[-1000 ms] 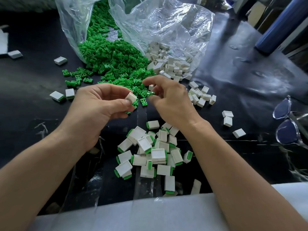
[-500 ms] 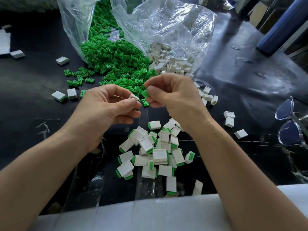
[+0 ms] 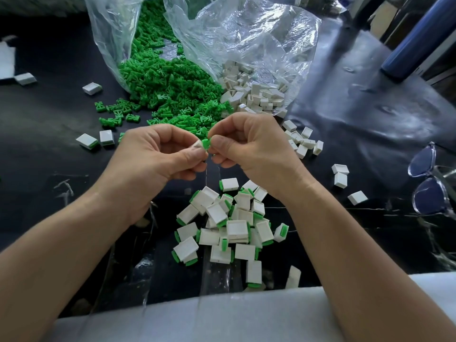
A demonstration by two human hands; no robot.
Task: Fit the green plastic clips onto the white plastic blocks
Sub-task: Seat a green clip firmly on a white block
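Glossy black tabletop [image 3: 370, 124], blocky white pieces [image 3: 237, 229]

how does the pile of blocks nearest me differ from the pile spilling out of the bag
The near pile has green clips fitted on its blocks; the bag pile is bare white. The near pile lies loose on the black table; the bag pile spills from a clear bag farther back. Both are heaps of small white blocks lying at all angles.

Green clips [image 3: 170, 80], white blocks [image 3: 254, 95] — black table [image 3: 49, 114], blue-tinted glasses [image 3: 429, 178].
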